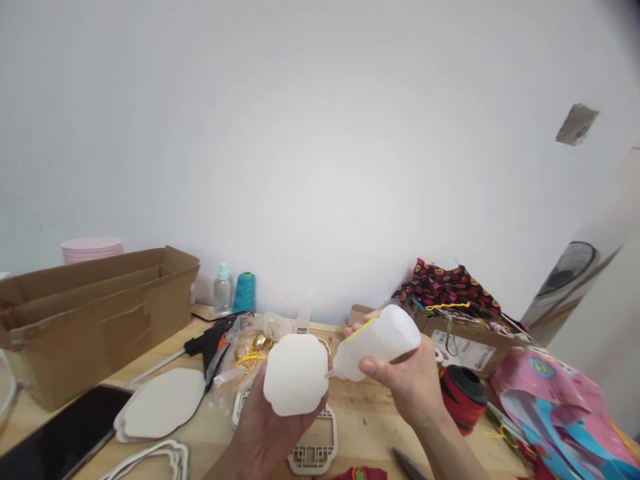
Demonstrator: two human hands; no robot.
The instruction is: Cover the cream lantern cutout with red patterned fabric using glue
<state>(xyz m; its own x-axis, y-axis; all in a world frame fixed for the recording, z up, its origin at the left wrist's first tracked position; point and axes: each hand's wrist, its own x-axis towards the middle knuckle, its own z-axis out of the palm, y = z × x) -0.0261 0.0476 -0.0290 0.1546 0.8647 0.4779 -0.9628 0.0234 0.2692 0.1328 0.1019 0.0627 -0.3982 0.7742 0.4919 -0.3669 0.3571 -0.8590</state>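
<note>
My left hand [270, 427] is closed round the edges of a white scalloped panel [296, 375], its flat face turned towards me. In my right hand [407, 380] is a white squeeze glue bottle [383, 340], tipped so that its thin nozzle meets or nearly meets the panel's right edge. From this view I cannot tell whether any glue is coming out. Below the hands lies a wooden lattice frame [327, 443] on the table, partly hidden by my left hand.
At left are a cardboard box [120, 330], a black phone [63, 433], stacked white panels [163, 403] and a black glue gun [210, 341]. Teal thread [245, 293] stands by the wall. A red-and-black spool [464, 399], pink fabric [560, 387] and a box of cloth [465, 343] fill the right.
</note>
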